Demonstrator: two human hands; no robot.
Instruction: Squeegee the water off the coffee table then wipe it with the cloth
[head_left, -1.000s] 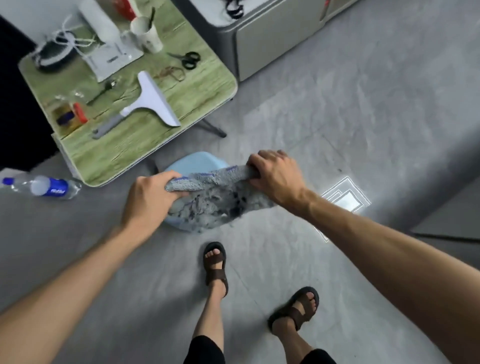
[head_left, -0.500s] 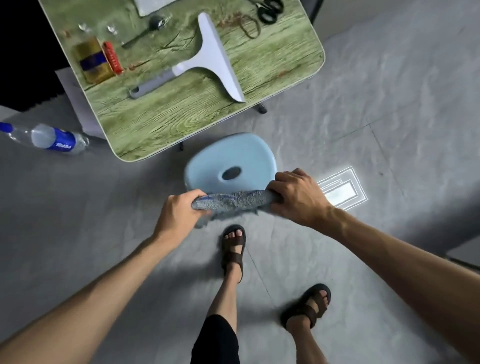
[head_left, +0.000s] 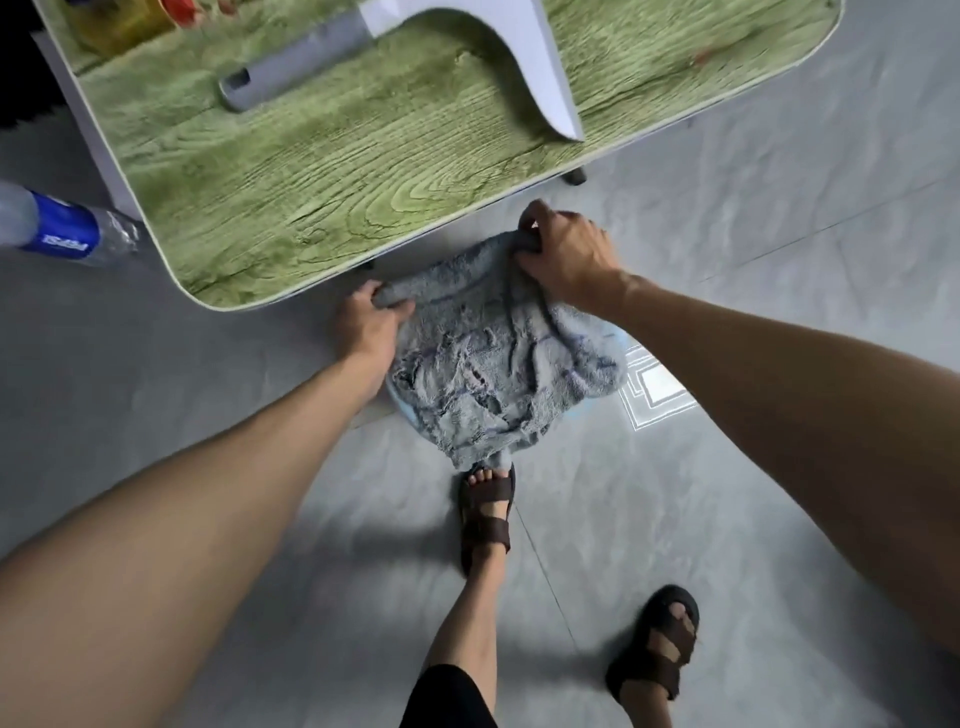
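A grey fluffy cloth (head_left: 498, 364) hangs spread between my two hands just in front of the coffee table's near edge. My left hand (head_left: 366, 322) grips its left top corner, and my right hand (head_left: 566, 254) grips its right top corner. The coffee table (head_left: 337, 171) has a green wood-grain top with rounded corners. A white squeegee (head_left: 524, 57) with a grey handle lies on the table, handle pointing left. The cloth hides nearly all of a light blue stool (head_left: 402, 408) below it.
A plastic water bottle (head_left: 57, 228) with a blue label lies on the grey floor left of the table. My sandalled feet (head_left: 485, 514) stand below the cloth. A bright square floor fitting (head_left: 657, 387) lies right of the stool. Yellow and red items sit at the table's far left edge.
The view has moved in close to the table. Both hands have lifted the cloth forward to the table's near edge, and it has opened out from a bunched roll into a hanging sheet.
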